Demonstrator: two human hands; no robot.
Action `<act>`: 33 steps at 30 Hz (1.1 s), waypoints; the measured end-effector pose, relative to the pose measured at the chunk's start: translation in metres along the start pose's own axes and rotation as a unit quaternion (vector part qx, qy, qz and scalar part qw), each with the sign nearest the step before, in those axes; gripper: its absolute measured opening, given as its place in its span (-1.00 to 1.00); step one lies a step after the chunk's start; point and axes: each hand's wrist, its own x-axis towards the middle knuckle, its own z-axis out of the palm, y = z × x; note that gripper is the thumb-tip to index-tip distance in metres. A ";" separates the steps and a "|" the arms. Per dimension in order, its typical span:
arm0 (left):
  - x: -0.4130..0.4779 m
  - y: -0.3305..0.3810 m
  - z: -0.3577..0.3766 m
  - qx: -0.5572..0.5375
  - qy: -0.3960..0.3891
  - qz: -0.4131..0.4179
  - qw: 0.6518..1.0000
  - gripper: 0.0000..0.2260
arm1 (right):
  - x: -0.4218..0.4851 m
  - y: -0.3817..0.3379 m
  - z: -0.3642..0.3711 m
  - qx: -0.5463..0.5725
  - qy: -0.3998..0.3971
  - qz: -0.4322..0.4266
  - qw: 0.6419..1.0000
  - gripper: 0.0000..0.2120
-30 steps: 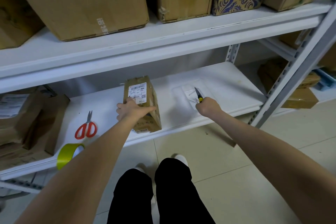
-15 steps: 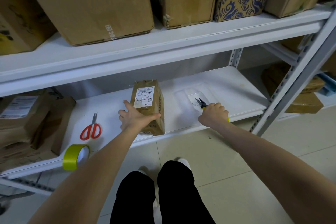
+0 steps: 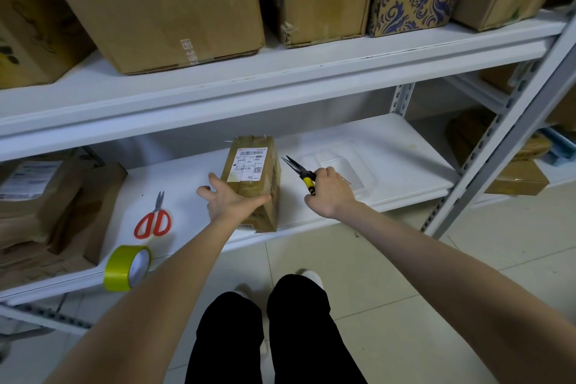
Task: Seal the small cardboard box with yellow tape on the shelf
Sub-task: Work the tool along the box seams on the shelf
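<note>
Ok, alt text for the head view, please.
A person's left hand rests on a small labelled cardboard box on a shelf while the right hand grips yellow-handled pliers; red scissors and a yellow tape roll sit to its left.

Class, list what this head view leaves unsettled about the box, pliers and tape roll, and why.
Head view:
1. Small cardboard box: near top edge hidden under the left hand.
2. Pliers: handle ends hidden inside the right hand.
3. Yellow tape roll: free end too small to find.
</note>
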 end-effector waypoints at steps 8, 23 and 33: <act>0.018 -0.012 -0.018 0.110 -0.066 0.033 0.991 -0.11 | 0.014 -0.020 -0.007 -0.025 0.002 0.029 0.999 -0.52; 0.037 -0.007 -0.035 0.215 -0.098 0.026 0.971 0.02 | 0.031 -0.036 -0.008 -0.127 0.006 -0.033 0.991 -0.51; 0.035 -0.008 -0.035 0.241 -0.109 0.066 0.962 -0.12 | 0.044 -0.045 -0.006 -0.164 0.013 -0.045 0.985 -0.55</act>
